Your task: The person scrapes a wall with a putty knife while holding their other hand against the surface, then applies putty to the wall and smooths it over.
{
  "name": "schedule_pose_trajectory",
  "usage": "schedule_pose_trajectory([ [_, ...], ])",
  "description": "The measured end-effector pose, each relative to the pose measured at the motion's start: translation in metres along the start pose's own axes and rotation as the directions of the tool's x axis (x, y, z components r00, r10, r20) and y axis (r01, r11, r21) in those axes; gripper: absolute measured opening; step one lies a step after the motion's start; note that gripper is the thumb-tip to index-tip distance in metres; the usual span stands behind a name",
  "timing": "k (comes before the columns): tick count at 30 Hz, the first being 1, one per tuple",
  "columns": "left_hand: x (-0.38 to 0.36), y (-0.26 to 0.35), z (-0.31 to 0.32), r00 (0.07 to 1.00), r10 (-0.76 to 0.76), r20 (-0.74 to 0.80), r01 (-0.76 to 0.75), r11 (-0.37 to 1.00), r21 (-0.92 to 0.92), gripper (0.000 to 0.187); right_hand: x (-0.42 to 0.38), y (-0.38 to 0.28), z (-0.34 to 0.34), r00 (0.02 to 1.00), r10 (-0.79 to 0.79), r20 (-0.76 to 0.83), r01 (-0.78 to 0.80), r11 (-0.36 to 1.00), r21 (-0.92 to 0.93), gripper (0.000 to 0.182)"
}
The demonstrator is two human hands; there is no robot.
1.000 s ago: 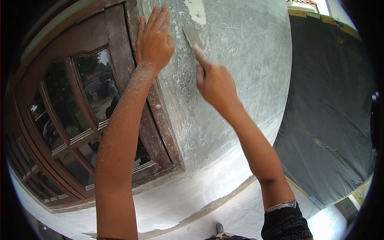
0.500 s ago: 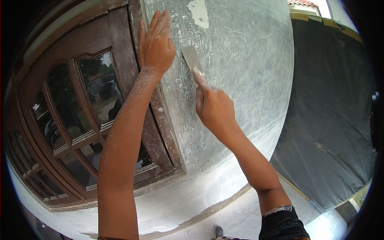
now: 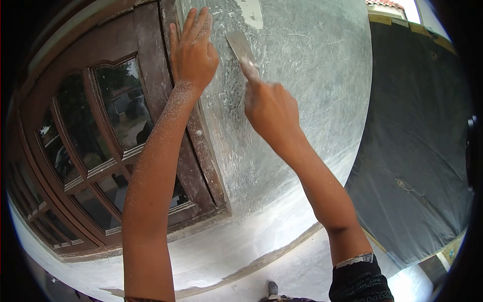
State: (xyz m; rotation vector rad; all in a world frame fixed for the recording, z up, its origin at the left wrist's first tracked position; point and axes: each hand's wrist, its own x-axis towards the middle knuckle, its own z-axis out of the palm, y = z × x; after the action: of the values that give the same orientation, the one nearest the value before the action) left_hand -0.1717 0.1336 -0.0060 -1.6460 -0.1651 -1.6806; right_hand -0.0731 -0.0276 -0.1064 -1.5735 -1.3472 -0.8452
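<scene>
It was the outside of a house under renovation: a scraped, grey-white plastered wall [image 3: 302, 100] stood beside a dark brown wooden window frame [image 3: 166, 100] with small glass panes [image 3: 118, 105], white dust lay along the ledge [image 3: 241, 246] below, and a dark plastic sheet [image 3: 417, 141] covered the adjoining opening.

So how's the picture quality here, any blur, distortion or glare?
Head view: strong fisheye bend with black corners; the wall bulges and the window frame curves. The right hand and scraper are slightly motion-blurred; the left hand is sharp. Panes reflect outdoors; the top right corner is overexposed.
</scene>
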Motion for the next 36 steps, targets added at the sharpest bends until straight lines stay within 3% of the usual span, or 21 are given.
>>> schedule_pose_trajectory([
  [6,0.001,-0.001,0.000,1.000,-0.006,-0.023,0.006,1.000,-0.005,0.054,-0.023,0.003,0.005,0.997,0.031,0.067,-0.030,1.000,-0.010,0.053],
  [8,0.000,0.002,0.000,1.000,-0.007,0.003,0.007,1.000,0.020,0.052,0.010,0.007,0.007,0.999,0.010,-0.048,-0.006,0.996,0.086,0.054],
  [9,0.001,0.003,0.000,1.000,-0.007,0.007,0.007,0.999,0.033,0.052,0.012,0.012,0.009,0.998,-0.041,-0.042,0.043,0.997,0.062,0.062],
  [13,0.000,0.002,-0.001,1.000,-0.010,0.004,0.010,1.000,0.027,0.052,-0.035,0.005,0.012,1.000,-0.017,-0.006,0.017,0.998,0.059,0.057],
  [16,0.000,0.003,-0.001,1.000,-0.019,0.003,0.019,0.999,0.027,0.052,-0.022,0.003,0.013,1.000,0.006,0.026,-0.007,1.000,0.023,0.056],
  [18,0.001,0.004,-0.001,1.000,-0.018,0.016,0.018,0.999,0.039,0.052,0.026,-0.003,0.000,0.998,0.032,-0.052,-0.026,0.993,0.112,0.061],
  [19,0.001,0.003,-0.002,0.999,-0.024,0.023,0.023,0.998,0.056,0.052,0.036,-0.004,-0.002,0.989,0.006,-0.147,0.009,0.995,0.104,0.048],
  [22,-0.001,0.003,-0.001,1.000,-0.025,0.015,0.024,0.999,0.049,0.052,0.014,-0.012,-0.016,0.997,0.081,-0.013,-0.080,0.995,0.065,0.047],
  [25,0.000,0.003,0.000,1.000,-0.015,-0.005,0.015,0.999,0.050,0.052,-0.006,-0.005,-0.004,1.000,0.022,0.011,-0.023,0.996,0.086,0.051],
  [29,0.000,0.005,-0.001,1.000,-0.027,0.011,0.026,0.999,0.047,0.052,0.046,0.001,-0.008,0.989,-0.013,-0.148,0.037,0.986,0.161,0.046],
  [32,-0.002,0.004,0.000,1.000,-0.026,0.011,0.025,0.999,0.048,0.053,0.023,-0.009,-0.020,0.997,0.062,-0.038,-0.057,0.992,0.113,0.046],
  [36,0.002,0.002,0.000,1.000,-0.023,-0.003,0.023,0.999,0.045,0.052,0.016,-0.003,-0.013,0.998,0.046,-0.033,-0.045,0.998,0.048,0.045],
])
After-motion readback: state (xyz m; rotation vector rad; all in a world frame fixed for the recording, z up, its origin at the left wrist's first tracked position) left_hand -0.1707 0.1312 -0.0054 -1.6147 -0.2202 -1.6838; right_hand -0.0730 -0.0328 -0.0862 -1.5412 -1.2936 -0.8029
